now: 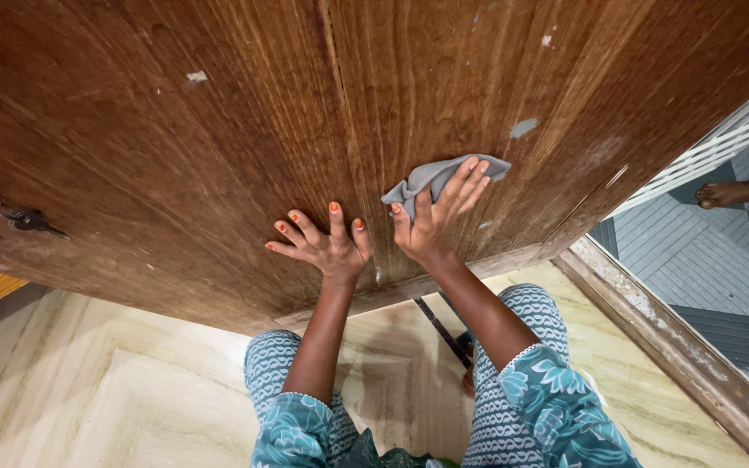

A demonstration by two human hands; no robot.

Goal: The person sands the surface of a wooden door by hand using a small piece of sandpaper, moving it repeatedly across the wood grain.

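sleeves: teal, floral print, white trim | trousers: teal-white wave pattern | nails: orange polish

Bare door (218, 130), latch (10, 212) far left

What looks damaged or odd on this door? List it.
The door has small pale chips where the finish is gone: one upper left, one grey patch above the cloth. A dark crack runs down its middle. Nothing is spilled.

A pale veined marble floor (132, 399) runs to a worn wooden threshold (678, 347); beyond it lie grey patterned tiles (695, 260) and a white grille (730, 139).
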